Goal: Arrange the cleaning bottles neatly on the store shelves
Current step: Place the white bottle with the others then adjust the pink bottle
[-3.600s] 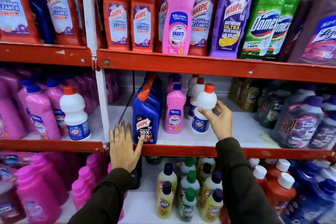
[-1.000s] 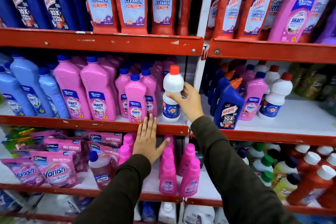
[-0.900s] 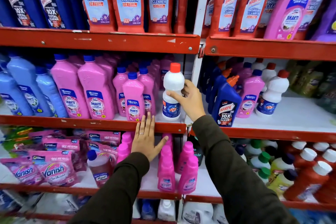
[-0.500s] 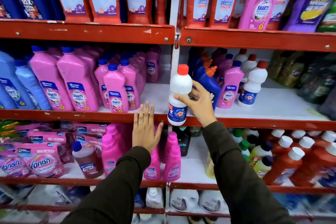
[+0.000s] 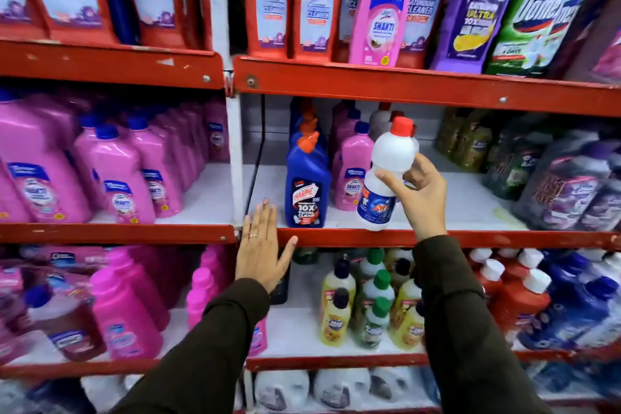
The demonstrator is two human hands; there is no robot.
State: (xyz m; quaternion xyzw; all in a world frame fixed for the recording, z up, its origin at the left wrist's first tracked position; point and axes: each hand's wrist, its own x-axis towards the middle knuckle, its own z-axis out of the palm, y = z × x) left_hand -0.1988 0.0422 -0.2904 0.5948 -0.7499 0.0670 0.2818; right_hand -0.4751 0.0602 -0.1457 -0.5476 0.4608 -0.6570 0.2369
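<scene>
My right hand [image 5: 420, 191] grips a white Rin bottle [image 5: 386, 175] with a red cap and blue label, tilted, its base just above the front edge of the right middle shelf [image 5: 470, 208]. It hangs in front of a row of pink Shakti bottles [image 5: 353, 175], to the right of a blue Harpic bottle [image 5: 307, 185]. More white red-capped bottles [image 5: 381, 118] stand behind, partly hidden. My left hand [image 5: 260, 247] lies flat with fingers spread against the red shelf lip [image 5: 336, 237], holding nothing.
Pink Shakti bottles [image 5: 114, 175] fill the left middle shelf. Red Harpic bottles [image 5: 272, 0] line the top shelf, with purple and green ones to the right. Dark purple bottles [image 5: 564, 185] crowd the right end. Yellow and green-capped bottles [image 5: 363, 299] stand below.
My right hand lifted the white bottle off the left middle shelf and carried it right, past the upright, to the right shelf bay. My left hand slid right along the shelf lip.
</scene>
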